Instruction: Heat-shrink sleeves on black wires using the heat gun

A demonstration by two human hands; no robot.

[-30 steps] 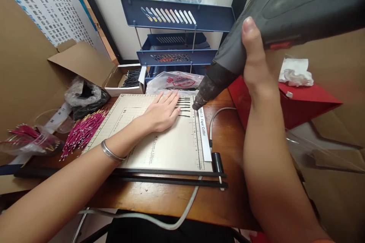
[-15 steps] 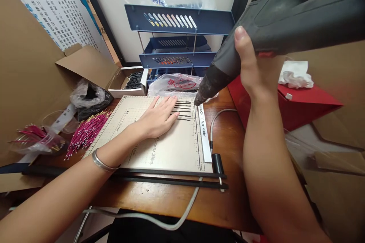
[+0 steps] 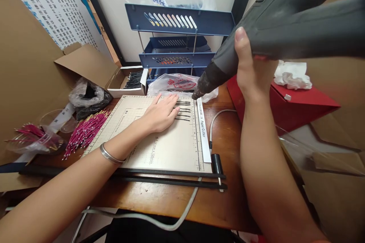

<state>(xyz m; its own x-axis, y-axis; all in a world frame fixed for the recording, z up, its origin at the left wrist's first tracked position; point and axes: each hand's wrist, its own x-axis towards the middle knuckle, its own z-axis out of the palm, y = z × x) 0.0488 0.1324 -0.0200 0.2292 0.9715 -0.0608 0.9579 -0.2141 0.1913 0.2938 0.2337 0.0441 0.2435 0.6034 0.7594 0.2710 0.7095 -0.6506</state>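
Observation:
My left hand point(image 3: 162, 114) lies flat with its fingers stretched out on the board of a paper cutter point(image 3: 171, 148). Under its fingers several short black wires point(image 3: 184, 109) lie side by side, their right ends sticking out past my fingertips. My right hand point(image 3: 251, 66) is wrapped round a dark grey heat gun point(image 3: 256, 26), thumb along its side and the other fingers mostly hidden. The gun tilts down to the left, and its nozzle is close to the right ends of the wires, near the cutter's top right corner.
Bundled magenta wires point(image 3: 85, 133) lie left of the cutter, beside a black plastic bag point(image 3: 92, 102). An open box point(image 3: 128, 91) holds black wires. A blue tray rack point(image 3: 179, 21) stands behind, a clear bag point(image 3: 171, 83) before it. A red box point(image 3: 296, 102) and grey cable point(image 3: 213, 117) are at right.
The heat gun's nozzle has shifted slightly up and left, with my right hand moving a little left. My left hand stays flat on the wires.

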